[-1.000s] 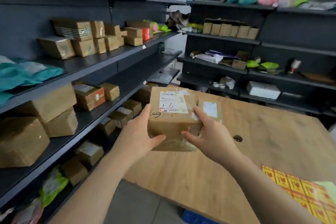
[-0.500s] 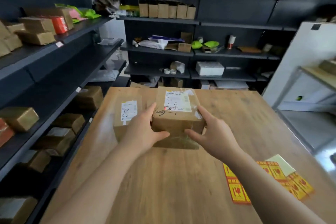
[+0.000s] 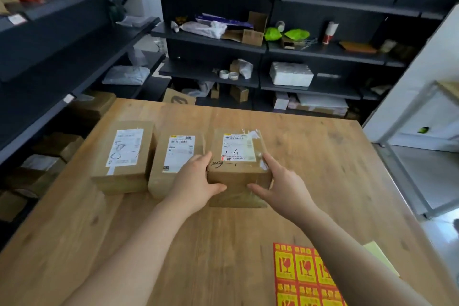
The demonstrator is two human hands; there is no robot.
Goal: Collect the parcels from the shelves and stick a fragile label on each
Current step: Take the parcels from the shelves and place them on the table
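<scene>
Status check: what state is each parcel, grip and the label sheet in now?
Left parcel: flat on table, untouched.
Middle parcel: flat on table, no fragile label visible.
1-6 parcel: held at both sides, on or just above table.
Left grip: holds 1-6 parcel.
Right grip: holds 1-6 parcel.
Label sheet: flat on table.

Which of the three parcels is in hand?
The rightmost parcel, handwritten "1-6": left hand and right hand grip its sides. Middle parcel and leftmost parcel lie unheld.

Dark metal shelves [image 3: 332, 85] line the left side and the back, a big wooden table [image 3: 223, 243] sits in front, white wall [image 3: 417, 77] and grey floor [image 3: 422, 176] off its right edge.
</scene>
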